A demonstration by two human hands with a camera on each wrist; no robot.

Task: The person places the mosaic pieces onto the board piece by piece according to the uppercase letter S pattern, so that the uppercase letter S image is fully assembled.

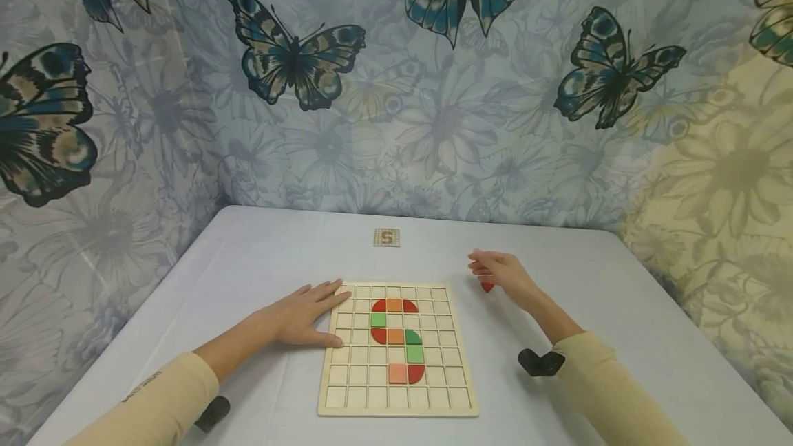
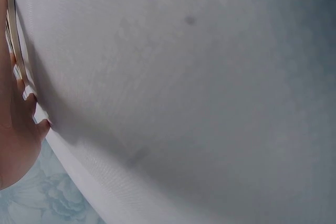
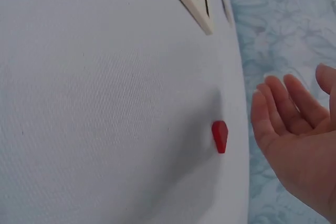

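Observation:
A square wooden grid board (image 1: pixel 357 398) lies on the table. My left hand (image 1: pixel 303 316) rests along its left edge, fingers spread, with fingertips and thumb over the rim. Set in the grid, red quarter-rounds (image 1: pixel 416 374), orange squares (image 1: pixel 395 336), light green squares (image 1: pixel 415 354) and a dark green quarter-round (image 1: pixel 412 337) trace an S. Right of the board, my right hand (image 1: pixel 504 274) hovers over the table, fingers loosely bent and holding nothing. A single red piece (image 3: pixel 220 137) lies on the cloth beneath it, partly covered by the hand in the head view.
Behind the board lies a small card (image 1: pixel 387 237) with an S pattern on a grid. White cloth covers the table (image 1: pixel 272 239). A butterfly-printed curtain (image 1: pixel 434 122) stands along the back and sides. Each wrist bears a black camera (image 1: pixel 541 363).

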